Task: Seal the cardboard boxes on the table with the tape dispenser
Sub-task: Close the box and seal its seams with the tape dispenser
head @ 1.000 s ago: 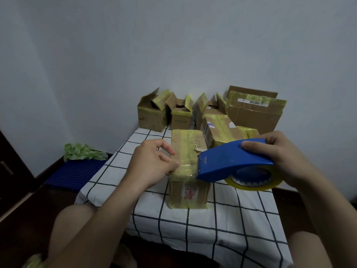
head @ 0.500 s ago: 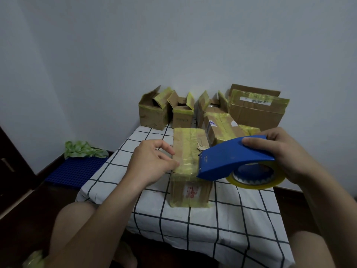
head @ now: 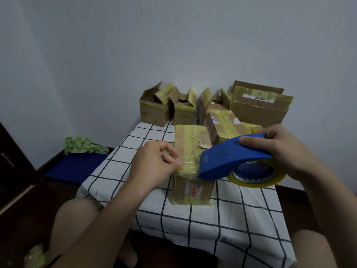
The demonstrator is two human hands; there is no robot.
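Right hand (head: 280,149) wraps its grip round the blue plastic tape dispenser (head: 231,157), whose nose sits on the near brown cardboard box (head: 190,138) and hides its right corner. Left hand (head: 154,167) pinches the yellowish tape strip (head: 190,167) at the box's left edge. Black-gridded white cloth covers the bench (head: 231,219).

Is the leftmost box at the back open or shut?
Open: the leftmost back box has its top flaps standing up, its dark inside showing.

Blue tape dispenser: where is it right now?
Head view, right of centre: the blue tape dispenser is gripped by the right hand, its front edge on the near top of the closed cardboard box that the left hand holds.
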